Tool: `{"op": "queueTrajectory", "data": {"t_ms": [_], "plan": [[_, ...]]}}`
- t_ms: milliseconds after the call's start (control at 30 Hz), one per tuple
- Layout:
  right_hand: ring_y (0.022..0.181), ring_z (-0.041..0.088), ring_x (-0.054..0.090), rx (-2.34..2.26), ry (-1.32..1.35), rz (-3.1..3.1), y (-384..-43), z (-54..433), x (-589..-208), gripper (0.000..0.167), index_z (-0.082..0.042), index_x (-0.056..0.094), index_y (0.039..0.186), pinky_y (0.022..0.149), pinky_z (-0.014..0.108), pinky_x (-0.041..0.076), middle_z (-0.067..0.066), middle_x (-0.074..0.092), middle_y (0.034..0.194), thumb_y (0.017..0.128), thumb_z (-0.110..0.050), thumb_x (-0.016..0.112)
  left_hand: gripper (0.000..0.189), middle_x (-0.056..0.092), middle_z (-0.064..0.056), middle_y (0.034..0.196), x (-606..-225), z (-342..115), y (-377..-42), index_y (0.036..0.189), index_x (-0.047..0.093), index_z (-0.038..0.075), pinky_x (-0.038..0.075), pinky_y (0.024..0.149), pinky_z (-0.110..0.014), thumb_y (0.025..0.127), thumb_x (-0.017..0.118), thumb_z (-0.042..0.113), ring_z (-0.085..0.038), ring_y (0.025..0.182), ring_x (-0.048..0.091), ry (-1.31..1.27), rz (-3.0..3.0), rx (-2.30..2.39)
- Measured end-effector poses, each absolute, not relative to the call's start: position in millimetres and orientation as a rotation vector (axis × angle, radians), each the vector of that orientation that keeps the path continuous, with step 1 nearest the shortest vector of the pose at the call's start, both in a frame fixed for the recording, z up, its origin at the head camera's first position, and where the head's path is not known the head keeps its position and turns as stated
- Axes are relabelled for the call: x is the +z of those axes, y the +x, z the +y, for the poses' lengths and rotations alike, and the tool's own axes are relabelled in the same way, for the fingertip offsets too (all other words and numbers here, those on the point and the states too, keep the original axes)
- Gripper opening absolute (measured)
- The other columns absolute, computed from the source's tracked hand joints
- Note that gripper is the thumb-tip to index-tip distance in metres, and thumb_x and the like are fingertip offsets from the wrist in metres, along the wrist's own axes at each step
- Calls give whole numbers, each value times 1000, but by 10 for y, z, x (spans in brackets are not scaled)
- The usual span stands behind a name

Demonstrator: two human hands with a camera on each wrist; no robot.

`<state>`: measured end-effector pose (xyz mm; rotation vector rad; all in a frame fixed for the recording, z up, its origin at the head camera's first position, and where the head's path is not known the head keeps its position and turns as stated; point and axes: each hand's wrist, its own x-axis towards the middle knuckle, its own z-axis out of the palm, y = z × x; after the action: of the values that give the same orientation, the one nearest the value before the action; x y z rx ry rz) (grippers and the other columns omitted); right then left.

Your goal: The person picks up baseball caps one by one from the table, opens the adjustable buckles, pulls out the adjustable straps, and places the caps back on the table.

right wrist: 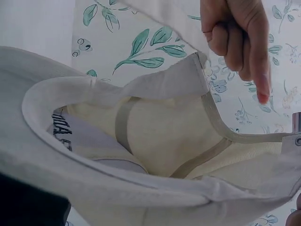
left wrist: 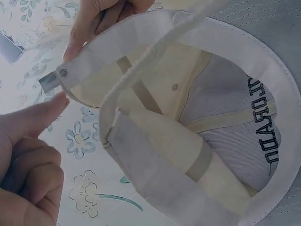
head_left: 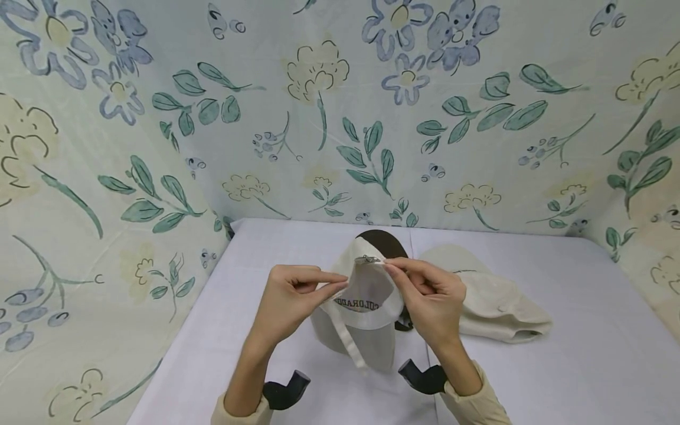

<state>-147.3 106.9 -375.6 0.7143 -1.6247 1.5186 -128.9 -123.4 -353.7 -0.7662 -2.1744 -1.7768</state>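
A pale baseball cap is held up over the table with its inside facing me and the mirrored lettering COLORADO showing. My right hand pinches the back band beside the metal buckle. At the opposite side of the back opening hovers my left hand, thumb and index finger extended with tips close together, other fingers curled. Nothing shows between them; in the right wrist view the index fingertip stands apart from the cloth. The loose adjustment strap hangs free down across the cap, out of the buckle.
Behind the held cap is a dark brown cap. Beige caps lie on the white tabletop at the right. Floral cloth walls in the back and sides. A black wrist mount sits on each forearm.
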Motion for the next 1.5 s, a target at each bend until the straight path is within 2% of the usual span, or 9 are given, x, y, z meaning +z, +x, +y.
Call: {"op": "queueTrajectory", "data": {"t_ms": [133, 200, 567, 867, 1133, 1400, 1500], "plan": [[49, 6, 17, 1567, 768, -1615, -1460, 1074, -3749, 20, 3, 79, 89, 44, 18, 19, -4, 26, 51, 75, 18, 81, 10, 47, 2, 51, -3543, -1267, -1341, 94, 83, 2, 18, 43, -25, 85, 84, 4, -5, 49, 19, -519, -2085, -1883], [49, 6, 17, 1613, 806, -1600, -1452, 1079, -3744, 21, 2, 80, 89, 44, 19, 18, -4, 26, 52, 76, 18, 81, 10, 30, 4, 49, -3544, -1285, -1361, 93, 84, 2, 16, 44, -25, 84, 85, 4, -6, 49, 19, -430, -2061, -1896], [47, 7, 15, 1789, 1008, -1588, -1423, 1122, -3715, 23, -5, 81, 93, 40, 16, 15, -4, 29, 51, 80, 15, 79, 8, 31, 6, 48, -3606, -1336, -1444, 93, 85, 11, 18, 48, -21, 85, 87, 13, -7, 48, 21, -135, -2078, -1892], [47, 7, 12, 1896, 1249, -1605, -1455, 1195, -3705, 21, -3, 79, 95, 39, 16, 14, -2, 32, 50, 82, 14, 79, 10, 33, 8, 47, -3671, -1408, -1532, 94, 85, 11, 19, 49, -21, 86, 86, 15, -7, 49, 21, -75, -2116, -1903], [49, 8, 15, 1933, 1436, -1609, -1500, 1285, -3709, 23, -2, 79, 95, 39, 16, 16, -2, 25, 55, 80, 16, 78, 16, 47, 5, 48, -3717, -1507, -1582, 98, 84, 6, 24, 53, -22, 86, 86, 16, -6, 50, 25, -68, -2146, -1932], [47, 8, 20, 1972, 1629, -1642, -1518, 1383, -3715, 24, 4, 77, 94, 40, 16, 22, 0, 31, 53, 79, 22, 76, 18, 38, 9, 50, -3766, -1533, -1643, 100, 84, 7, 27, 57, -24, 85, 87, 16, -8, 57, 28, -52, -2200, -1974], [47, 8, 21, 1945, 1730, -1663, -1529, 1401, -3712, 21, 5, 76, 93, 40, 16, 22, -1, 31, 54, 79, 20, 77, 19, 45, 8, 51, -3785, -1515, -1660, 100, 84, 6, 36, 63, -24, 85, 87, 17, -9, 62, 32, -75, -2213, -2003]]}}
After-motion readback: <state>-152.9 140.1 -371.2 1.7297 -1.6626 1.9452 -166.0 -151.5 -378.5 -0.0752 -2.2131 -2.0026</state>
